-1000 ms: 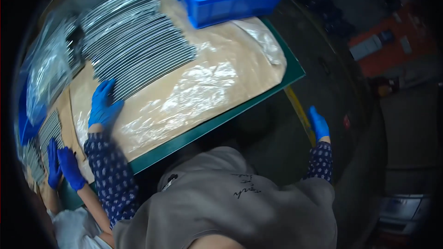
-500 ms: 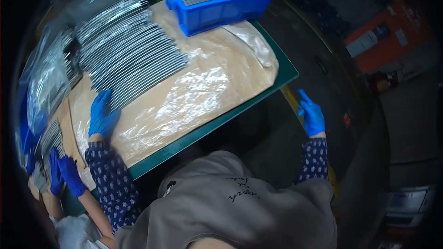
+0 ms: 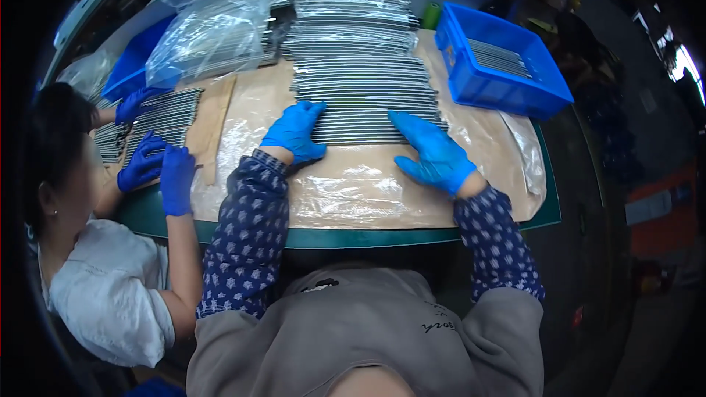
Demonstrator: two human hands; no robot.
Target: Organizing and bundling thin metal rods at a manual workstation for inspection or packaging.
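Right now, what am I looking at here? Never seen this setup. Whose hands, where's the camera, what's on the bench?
There is no machine: a person works bare-handed apart from blue gloves, and the picture comes from a wide fisheye camera on their head, looking down, so straight edges bend.

The left hand and right hand both lie flat on the near end of a row of thin grey metal strips. Neither grips anything; the fingers are spread.

The strips lie on clear plastic sheeting over brown paper on a green-edged table. A blue bin at the right holds more strips. Bagged strips sit at the far left.

At the left a co-worker's gloved hands handle another batch of strips.
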